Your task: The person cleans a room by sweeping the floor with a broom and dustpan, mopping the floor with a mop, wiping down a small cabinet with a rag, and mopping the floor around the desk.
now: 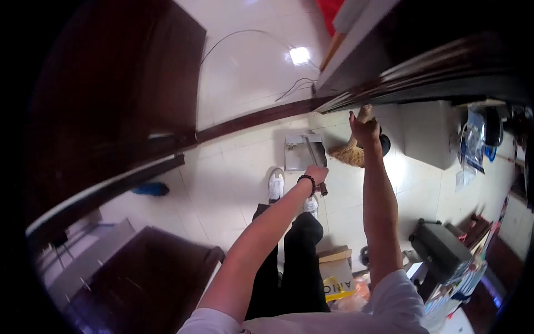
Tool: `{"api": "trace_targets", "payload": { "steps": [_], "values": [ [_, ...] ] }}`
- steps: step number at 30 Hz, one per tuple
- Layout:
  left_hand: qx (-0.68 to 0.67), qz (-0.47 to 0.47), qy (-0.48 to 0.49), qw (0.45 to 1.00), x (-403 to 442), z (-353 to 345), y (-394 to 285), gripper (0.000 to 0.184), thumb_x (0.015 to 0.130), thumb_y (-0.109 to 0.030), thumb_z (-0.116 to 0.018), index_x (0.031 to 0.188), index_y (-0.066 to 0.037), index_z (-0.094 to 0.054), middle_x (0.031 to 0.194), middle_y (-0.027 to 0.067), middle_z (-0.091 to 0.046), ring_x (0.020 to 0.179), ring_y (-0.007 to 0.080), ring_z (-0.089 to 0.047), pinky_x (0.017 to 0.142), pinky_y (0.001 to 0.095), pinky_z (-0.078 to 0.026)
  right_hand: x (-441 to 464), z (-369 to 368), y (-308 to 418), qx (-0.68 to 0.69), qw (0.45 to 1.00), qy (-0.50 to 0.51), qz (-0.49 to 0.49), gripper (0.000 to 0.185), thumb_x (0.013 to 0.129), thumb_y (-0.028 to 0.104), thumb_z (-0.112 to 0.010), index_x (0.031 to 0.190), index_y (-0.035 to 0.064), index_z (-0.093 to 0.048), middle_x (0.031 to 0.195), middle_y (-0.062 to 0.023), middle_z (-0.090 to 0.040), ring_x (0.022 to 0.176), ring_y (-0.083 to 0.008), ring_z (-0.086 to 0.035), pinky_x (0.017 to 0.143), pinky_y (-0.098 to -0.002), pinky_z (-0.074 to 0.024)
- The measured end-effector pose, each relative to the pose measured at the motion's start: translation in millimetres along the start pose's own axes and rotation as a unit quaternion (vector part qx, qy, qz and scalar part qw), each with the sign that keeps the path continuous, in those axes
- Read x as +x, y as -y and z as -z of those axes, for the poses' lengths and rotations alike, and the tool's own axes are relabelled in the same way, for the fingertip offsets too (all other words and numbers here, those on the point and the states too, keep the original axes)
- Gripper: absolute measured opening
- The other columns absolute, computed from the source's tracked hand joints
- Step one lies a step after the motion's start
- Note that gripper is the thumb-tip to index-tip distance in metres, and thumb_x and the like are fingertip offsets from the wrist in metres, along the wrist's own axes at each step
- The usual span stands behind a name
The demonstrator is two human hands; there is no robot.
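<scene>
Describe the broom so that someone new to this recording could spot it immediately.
Find the pale tiled floor, then the right hand above it. It grips the broom, whose straw-coloured bristles fan out, unlike the boxy dustpan in the left hand.

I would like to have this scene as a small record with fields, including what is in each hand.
left hand: holds the dustpan by its handle
right hand: grips the handle of the straw broom
broom position: bristles to the right of the dustpan
wristwear: dark beaded bracelet, left wrist
footwear: white shoes
floor: light tiles
</scene>
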State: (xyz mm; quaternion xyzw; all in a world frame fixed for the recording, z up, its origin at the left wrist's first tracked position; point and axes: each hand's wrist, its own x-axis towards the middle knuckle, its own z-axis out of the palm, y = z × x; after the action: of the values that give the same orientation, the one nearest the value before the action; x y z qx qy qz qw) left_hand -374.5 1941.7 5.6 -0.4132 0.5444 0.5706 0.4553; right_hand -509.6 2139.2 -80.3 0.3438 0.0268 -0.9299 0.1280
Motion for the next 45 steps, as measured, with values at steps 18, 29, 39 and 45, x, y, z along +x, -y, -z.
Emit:
{"api": "trace_targets", "payload": {
  "steps": [18, 29, 39, 45],
  "values": [
    [-0.251, 0.010, 0.148, 0.957, -12, -17, 150, 0.049, 0.072, -0.046, -0.055, 0.102, -0.007, -0.057, 0.076, 0.0107, -0.054, 0.070, 0.0260, -0.056, 0.058, 0.0464, -0.047, -273, -32, -67, -0.702, 0.693, -0.149, 0.069, 0.057, 0.082, 0.050, -0.052, 0.115, 0.0041, -0.046, 0.109, -0.0120, -0.055, 0.094, -0.0245, -0.054, 0.081, -0.0375, -0.0451],
    [-0.611, -0.109, 0.281, 0.732, -86, 252, 345, 0.039, 0.082, -0.040, -0.052, 0.106, -0.009, -0.052, 0.090, 0.0077, -0.061, 0.084, 0.0199, -0.059, 0.076, 0.0404, -0.047, -304, -82, -548, -0.868, 0.402, 0.224, -0.185, 0.019, 0.090, 0.017, -0.050, 0.103, 0.0032, -0.048, 0.083, -0.0061, -0.059, 0.063, -0.0100, -0.056, 0.054, -0.0222, -0.0456],
    [-0.819, -0.152, -0.166, 0.528, -344, 681, 571, 0.025, 0.081, -0.020, -0.047, 0.097, -0.001, -0.046, 0.087, 0.0165, -0.058, 0.078, 0.0261, -0.058, 0.072, 0.0365, -0.049, -346, -150, -1150, -0.693, -0.102, 0.695, 0.162, 0.037, 0.073, 0.019, -0.062, 0.103, 0.0021, -0.049, 0.101, -0.0188, -0.052, 0.097, -0.0355, -0.048, 0.082, -0.0414, -0.0412],
    [-0.834, -0.243, -0.149, 0.472, -405, 810, 609, 0.029, 0.083, -0.021, -0.048, 0.103, -0.001, -0.045, 0.094, 0.0167, -0.057, 0.087, 0.0267, -0.056, 0.080, 0.0375, -0.048, -295, -234, -1376, -0.449, -0.521, 0.523, 0.504, 0.031, 0.079, 0.021, -0.049, 0.105, 0.0033, -0.053, 0.107, -0.0127, -0.052, 0.106, -0.0282, -0.045, 0.091, -0.0453, -0.0328]
  ]
}}
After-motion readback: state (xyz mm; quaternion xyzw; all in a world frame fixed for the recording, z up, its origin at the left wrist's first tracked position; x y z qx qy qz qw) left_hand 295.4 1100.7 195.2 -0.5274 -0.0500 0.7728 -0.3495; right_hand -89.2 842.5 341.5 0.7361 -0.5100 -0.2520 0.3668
